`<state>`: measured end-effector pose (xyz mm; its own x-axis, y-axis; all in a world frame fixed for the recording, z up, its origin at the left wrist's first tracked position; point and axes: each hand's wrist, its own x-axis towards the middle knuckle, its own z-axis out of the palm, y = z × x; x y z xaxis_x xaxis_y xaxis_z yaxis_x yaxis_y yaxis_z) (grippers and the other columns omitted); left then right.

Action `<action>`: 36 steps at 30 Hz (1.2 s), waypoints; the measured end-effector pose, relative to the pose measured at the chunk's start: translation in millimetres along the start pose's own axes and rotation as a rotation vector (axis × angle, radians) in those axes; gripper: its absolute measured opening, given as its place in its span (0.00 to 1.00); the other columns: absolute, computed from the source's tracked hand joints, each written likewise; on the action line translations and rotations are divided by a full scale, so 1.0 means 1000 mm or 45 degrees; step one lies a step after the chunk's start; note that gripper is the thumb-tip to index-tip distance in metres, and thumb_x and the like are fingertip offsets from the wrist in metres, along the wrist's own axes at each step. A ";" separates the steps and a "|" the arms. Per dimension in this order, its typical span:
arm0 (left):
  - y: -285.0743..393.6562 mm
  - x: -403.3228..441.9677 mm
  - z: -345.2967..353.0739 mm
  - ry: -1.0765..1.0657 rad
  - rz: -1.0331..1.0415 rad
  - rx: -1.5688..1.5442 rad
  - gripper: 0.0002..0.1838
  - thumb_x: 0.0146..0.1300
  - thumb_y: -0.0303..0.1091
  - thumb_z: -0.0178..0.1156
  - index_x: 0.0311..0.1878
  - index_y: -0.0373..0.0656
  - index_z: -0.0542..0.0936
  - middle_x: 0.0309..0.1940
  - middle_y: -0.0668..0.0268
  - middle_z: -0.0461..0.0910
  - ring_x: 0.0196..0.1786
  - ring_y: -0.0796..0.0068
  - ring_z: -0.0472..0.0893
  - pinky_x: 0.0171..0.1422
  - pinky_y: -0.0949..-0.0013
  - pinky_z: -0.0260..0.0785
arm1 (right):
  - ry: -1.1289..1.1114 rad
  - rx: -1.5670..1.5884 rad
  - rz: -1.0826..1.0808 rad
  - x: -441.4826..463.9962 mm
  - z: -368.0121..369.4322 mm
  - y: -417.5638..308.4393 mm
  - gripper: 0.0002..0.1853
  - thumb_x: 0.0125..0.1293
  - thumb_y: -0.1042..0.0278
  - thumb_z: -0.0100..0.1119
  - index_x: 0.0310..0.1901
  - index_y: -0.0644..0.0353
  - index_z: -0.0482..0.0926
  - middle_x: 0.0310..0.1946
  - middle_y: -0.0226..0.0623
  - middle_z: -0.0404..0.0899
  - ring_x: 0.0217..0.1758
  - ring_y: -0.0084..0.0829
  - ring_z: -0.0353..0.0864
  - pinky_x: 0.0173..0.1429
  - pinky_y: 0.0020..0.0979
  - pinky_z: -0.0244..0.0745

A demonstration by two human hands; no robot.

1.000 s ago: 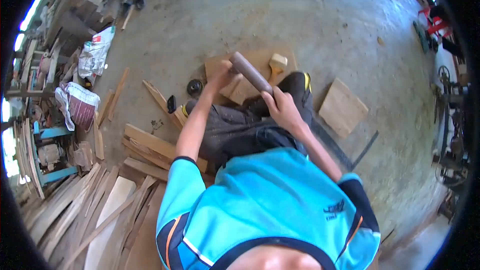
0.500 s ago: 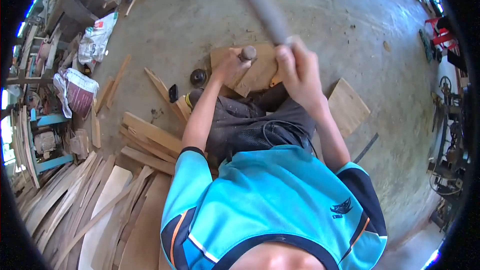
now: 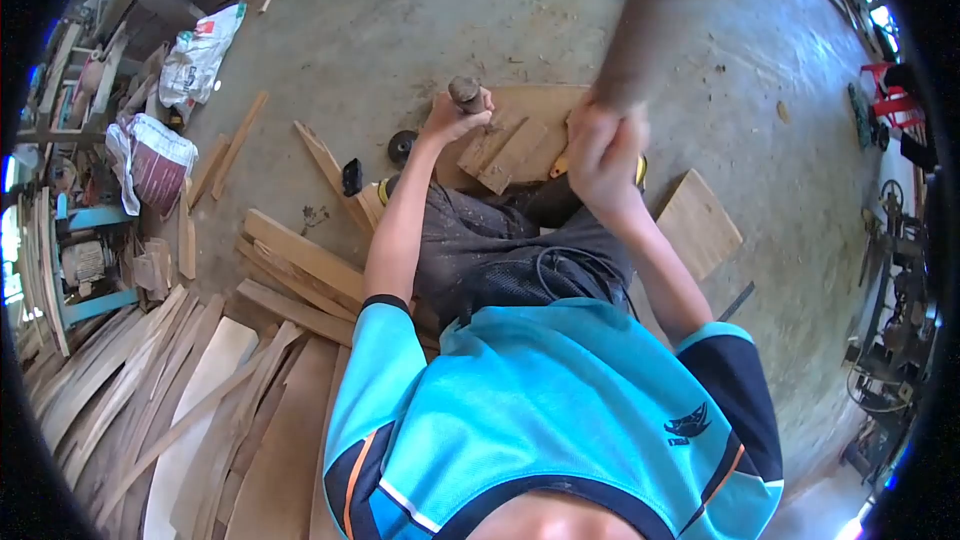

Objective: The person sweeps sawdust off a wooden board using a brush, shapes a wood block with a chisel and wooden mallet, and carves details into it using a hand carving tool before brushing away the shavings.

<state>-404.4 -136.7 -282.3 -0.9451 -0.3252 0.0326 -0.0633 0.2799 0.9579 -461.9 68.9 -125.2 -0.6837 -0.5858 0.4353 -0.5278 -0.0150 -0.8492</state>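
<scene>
My left hand (image 3: 455, 122) is closed round the upright wooden handle of a chisel (image 3: 465, 91); its round butt faces up and its blade is hidden below my fist. In my right hand (image 3: 608, 165) is a thick, round wooden mallet (image 3: 640, 35), raised and smeared by motion. Between my legs a flat wooden board (image 3: 550, 105) lies on the floor. Narrow wood pieces (image 3: 514, 156) rest on it, just right of my left hand. Something orange-yellow (image 3: 559, 165) shows at the board's near right part, partly hidden.
A black round object (image 3: 402, 147) and a small black item (image 3: 352, 177) are left of the board. Planks (image 3: 305, 258) and long offcuts (image 3: 130, 390) cover the floor at left, near sacks (image 3: 153, 162). A square board (image 3: 698, 225) lies right; machinery (image 3: 885, 270) lines the right edge.
The mallet has swung from pointing up-left to pointing up-right. My left hand has shifted slightly left and up with the chisel, showing more of the wood pieces.
</scene>
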 end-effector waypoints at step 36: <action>0.000 -0.035 0.006 0.233 0.002 -0.106 0.06 0.42 0.20 0.56 0.24 0.41 0.70 0.29 0.66 0.76 0.37 0.76 0.75 0.43 0.71 0.67 | -0.065 0.072 1.236 -0.094 -0.055 0.094 0.18 0.60 0.49 0.45 0.26 0.57 0.66 0.12 0.20 0.58 0.12 0.13 0.55 0.14 0.17 0.50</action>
<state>-373.1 -119.3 -285.3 -0.8707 -0.4855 0.0778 -0.0280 0.2069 0.9780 -475.2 167.3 -229.2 -0.7853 -0.3983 -0.4740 0.2796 0.4550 -0.8455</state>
